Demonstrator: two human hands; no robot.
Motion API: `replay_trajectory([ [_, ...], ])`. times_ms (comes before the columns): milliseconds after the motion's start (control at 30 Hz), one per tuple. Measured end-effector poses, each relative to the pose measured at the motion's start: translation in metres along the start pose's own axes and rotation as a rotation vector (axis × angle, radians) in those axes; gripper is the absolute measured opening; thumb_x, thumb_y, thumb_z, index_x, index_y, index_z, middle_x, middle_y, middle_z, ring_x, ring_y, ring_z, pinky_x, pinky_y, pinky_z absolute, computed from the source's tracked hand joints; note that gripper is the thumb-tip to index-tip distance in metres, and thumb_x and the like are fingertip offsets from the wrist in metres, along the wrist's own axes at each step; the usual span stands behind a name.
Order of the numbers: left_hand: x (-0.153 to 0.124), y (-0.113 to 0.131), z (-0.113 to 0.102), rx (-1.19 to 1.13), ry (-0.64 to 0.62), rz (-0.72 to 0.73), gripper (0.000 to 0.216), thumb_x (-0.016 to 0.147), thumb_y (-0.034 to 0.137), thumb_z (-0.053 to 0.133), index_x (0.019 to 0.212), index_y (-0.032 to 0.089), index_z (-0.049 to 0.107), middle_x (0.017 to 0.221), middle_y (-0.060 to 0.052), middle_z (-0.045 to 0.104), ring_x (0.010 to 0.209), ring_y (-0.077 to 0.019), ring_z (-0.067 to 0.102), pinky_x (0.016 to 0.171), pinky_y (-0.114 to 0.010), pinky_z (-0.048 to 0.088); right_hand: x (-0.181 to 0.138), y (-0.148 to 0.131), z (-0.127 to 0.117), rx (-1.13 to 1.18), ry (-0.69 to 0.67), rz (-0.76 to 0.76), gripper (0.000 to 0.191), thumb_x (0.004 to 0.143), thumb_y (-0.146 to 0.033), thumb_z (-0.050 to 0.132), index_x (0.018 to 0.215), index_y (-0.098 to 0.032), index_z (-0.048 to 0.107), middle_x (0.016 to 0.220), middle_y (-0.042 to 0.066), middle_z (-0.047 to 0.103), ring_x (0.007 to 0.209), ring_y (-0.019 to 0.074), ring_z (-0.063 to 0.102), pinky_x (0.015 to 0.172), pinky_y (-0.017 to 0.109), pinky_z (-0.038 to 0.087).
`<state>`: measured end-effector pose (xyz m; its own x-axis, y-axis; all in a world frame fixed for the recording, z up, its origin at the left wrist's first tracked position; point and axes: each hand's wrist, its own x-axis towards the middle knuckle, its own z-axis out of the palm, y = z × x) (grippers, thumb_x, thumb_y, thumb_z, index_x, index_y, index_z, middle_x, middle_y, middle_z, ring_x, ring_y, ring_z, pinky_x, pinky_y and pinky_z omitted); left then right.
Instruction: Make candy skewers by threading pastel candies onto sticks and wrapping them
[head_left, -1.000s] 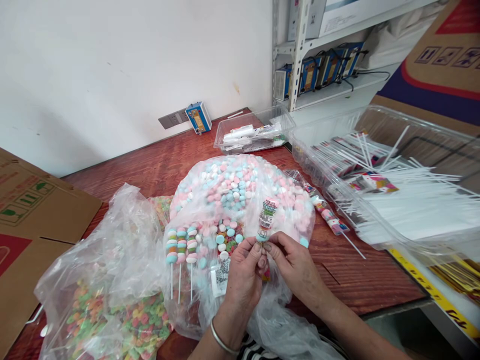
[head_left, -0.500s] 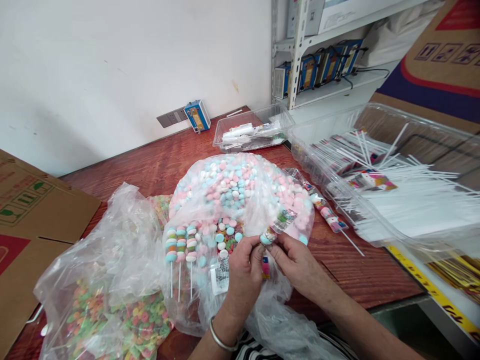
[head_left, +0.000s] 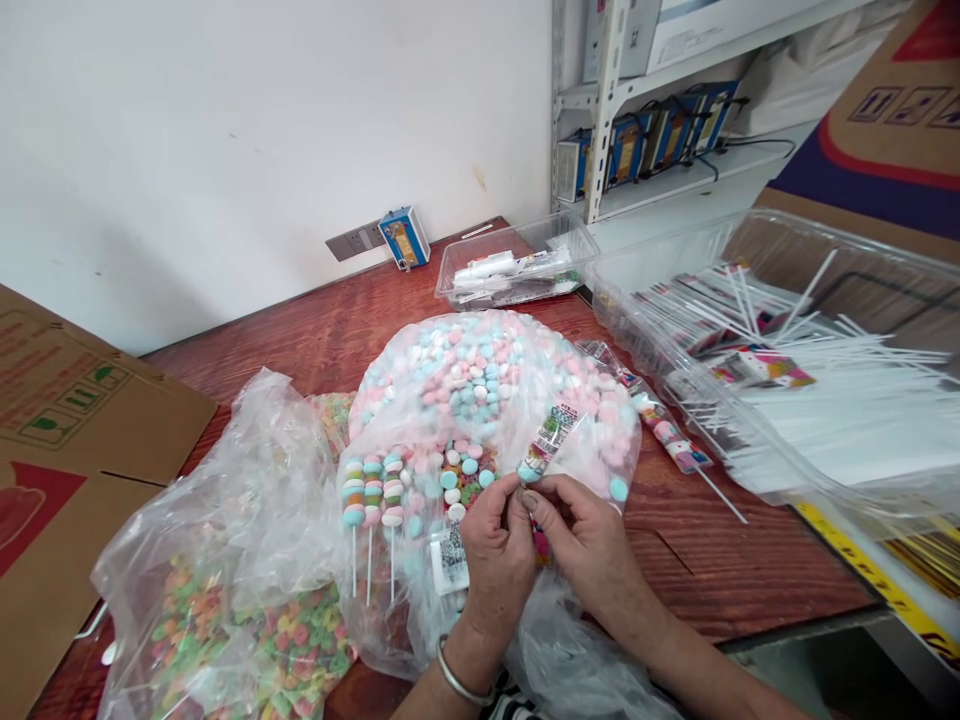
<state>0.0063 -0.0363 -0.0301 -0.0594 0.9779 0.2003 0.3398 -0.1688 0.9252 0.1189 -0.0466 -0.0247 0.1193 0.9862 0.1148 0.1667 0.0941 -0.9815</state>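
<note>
My left hand (head_left: 499, 550) and my right hand (head_left: 589, 530) meet over the large clear bag of pink, white and blue candies. Pinched between their fingertips is the lower end of a candy skewer in a clear printed wrapper (head_left: 553, 432). A pale blue candy shows just above my fingers, and the wrapper tilts up to the right; its stick is hidden by my hands. Left of them, three candy skewers (head_left: 373, 492) with bare white sticks lie on the candy bag (head_left: 420, 345). A white printed packet (head_left: 448, 562) lies beside my left hand.
A bag of colourful ring candies (head_left: 289, 635) lies on the left by a cardboard box (head_left: 67, 400). At right, a wrapped skewer (head_left: 671, 435) lies beside a clear bin (head_left: 664, 385) of white sticks. A smaller clear tray (head_left: 450, 285) stands behind, near a blue device (head_left: 405, 238).
The printed wrapper has swung more upright, and its label faces me more. My fingers have drawn closer together at its lower end. The whole view has shifted slightly.
</note>
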Motion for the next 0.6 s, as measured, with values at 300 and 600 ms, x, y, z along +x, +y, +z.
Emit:
replay_trajectory([
  [300, -0.001, -0.005, 0.001, -0.316, -0.091, -0.100, 0.021, 0.091, 0.036, 0.058, 0.096, 0.020, 0.070, 0.075, -0.001, 0.063, 0.072, -0.0147, 0.059, 0.073, -0.028, 0.050, 0.007, -0.011, -0.003, 0.351, -0.078, 0.220, 0.027, 0.082, -0.046, 0.062, 0.075, -0.021, 0.055, 0.058, -0.005, 0.052, 0.049, 0.0105, 0.043, 0.045, 0.022, 0.035],
  [600, 0.016, 0.009, -0.048, -0.126, -0.337, 0.190, 0.018, 0.092, 0.029, 0.057, 0.090, 0.027, 0.076, 0.144, -0.007, 0.051, 0.135, -0.0266, 0.044, 0.112, -0.049, 0.033, 0.010, -0.025, -0.025, 0.298, -0.318, 0.266, 0.021, 0.083, -0.037, 0.058, 0.072, -0.020, 0.053, 0.055, -0.008, 0.041, 0.045, 0.0084, 0.033, 0.042, 0.021, 0.027],
])
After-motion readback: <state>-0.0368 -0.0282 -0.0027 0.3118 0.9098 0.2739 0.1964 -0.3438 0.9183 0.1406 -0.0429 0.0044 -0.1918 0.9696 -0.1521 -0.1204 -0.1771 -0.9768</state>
